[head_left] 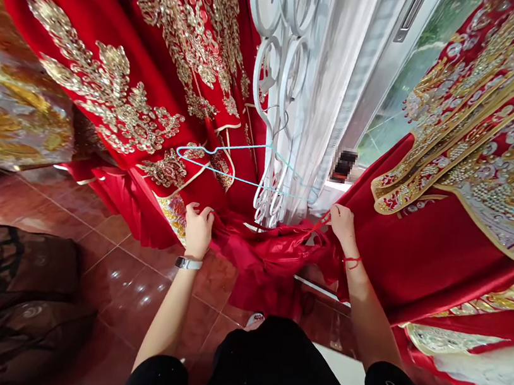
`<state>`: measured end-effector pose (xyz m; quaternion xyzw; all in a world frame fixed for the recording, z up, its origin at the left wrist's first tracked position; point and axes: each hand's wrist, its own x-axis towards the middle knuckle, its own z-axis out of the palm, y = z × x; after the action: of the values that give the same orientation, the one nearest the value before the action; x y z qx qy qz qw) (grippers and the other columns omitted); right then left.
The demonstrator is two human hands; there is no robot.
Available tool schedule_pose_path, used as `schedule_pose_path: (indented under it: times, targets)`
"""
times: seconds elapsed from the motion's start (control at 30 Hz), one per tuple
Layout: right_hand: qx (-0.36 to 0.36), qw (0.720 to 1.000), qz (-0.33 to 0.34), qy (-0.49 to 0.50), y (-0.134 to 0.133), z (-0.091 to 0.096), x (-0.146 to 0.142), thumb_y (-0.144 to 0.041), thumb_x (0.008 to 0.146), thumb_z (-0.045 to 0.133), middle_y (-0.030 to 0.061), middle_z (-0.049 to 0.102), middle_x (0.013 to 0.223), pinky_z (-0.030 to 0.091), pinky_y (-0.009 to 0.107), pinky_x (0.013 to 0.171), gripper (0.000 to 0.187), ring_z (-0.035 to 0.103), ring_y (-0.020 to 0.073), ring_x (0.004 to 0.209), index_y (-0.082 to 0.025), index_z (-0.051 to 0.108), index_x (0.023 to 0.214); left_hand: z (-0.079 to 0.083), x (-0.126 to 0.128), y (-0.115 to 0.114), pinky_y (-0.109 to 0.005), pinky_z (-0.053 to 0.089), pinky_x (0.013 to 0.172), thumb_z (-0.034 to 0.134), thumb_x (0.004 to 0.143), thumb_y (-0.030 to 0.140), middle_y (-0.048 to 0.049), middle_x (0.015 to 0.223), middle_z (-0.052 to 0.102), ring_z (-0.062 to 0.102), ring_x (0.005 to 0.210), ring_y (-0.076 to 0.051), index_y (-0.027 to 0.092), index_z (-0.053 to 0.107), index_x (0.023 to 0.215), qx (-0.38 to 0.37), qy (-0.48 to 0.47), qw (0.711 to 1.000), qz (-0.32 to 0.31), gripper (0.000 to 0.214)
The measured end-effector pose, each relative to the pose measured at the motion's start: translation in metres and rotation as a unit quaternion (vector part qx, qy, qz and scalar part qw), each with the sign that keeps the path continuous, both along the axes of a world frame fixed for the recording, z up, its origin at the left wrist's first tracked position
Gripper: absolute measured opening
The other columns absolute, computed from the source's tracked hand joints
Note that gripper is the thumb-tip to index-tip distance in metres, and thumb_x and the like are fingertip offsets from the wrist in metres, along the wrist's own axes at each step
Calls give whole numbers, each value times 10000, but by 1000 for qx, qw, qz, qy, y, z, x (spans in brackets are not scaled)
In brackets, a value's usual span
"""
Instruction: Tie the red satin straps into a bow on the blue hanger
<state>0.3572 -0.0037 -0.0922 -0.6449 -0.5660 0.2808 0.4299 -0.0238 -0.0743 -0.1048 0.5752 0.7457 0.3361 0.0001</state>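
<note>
While a person in a black top (279,374) stands over a reddish tiled floor (144,278), both arms reach forward, a watch (188,264) with a pale band on the left wrist and a red cord (352,261) on the right. Between the two hands lies a crumpled red garment (272,255), spread from one to the other, its middle sagging and its lower folds dropping toward the floor. The left hand (198,230) has its fingers curled on the garment's left end; the right hand (342,222) pinches thin red straps (320,222) at the other end. Off to the left, dark bags (30,275) rest on the tiles. Just past the garment is a light-blue hanger (225,148), its hook against white metal scrollwork (296,64). Red clothes with gold embroidery (110,76) hang to the left, and beaded red-and-gold clothes (474,146) to the right. Farther back, a white curtain (334,69) runs beside a pale door frame (377,69) with glass.
</note>
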Motion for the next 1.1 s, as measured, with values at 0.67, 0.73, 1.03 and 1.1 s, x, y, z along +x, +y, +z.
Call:
schedule_pose_path:
  times: [0.67,0.73,1.03,1.1]
  targets:
    - [-173,856,112,474,30,14,-95,-543,780,697,39,665,717,255,201,365,373,397,71,453,-231,497,738,-6,18,0,-236,534,549,849,617,373,-157,1274,697,605,574,-64,160,746,1054,15,-579,803,-137,498]
    - [-162,866,102,462,40,19,-109,-531,801,688,14,621,646,227,193,350,382,382,66,434,-234,462,722,-4,17,2,-278,587,650,853,627,407,-152,1241,713,691,697,-120,163,752,1063,47,-566,812,-133,510]
    - [-61,898,50,434,44,11,-120,-205,856,538,-68,490,553,177,148,334,183,316,42,379,-236,394,747,-1,-17,6,-496,488,1085,832,646,446,-166,1186,736,675,1172,-322,134,776,1000,117,-446,878,-131,476]
    - [-46,903,38,426,43,8,-117,-225,840,547,-68,512,593,194,148,334,169,334,42,385,-242,393,774,3,-21,6,-494,488,1085,839,636,451,-170,1214,724,662,1194,-330,136,777,999,120,-447,875,-142,484]
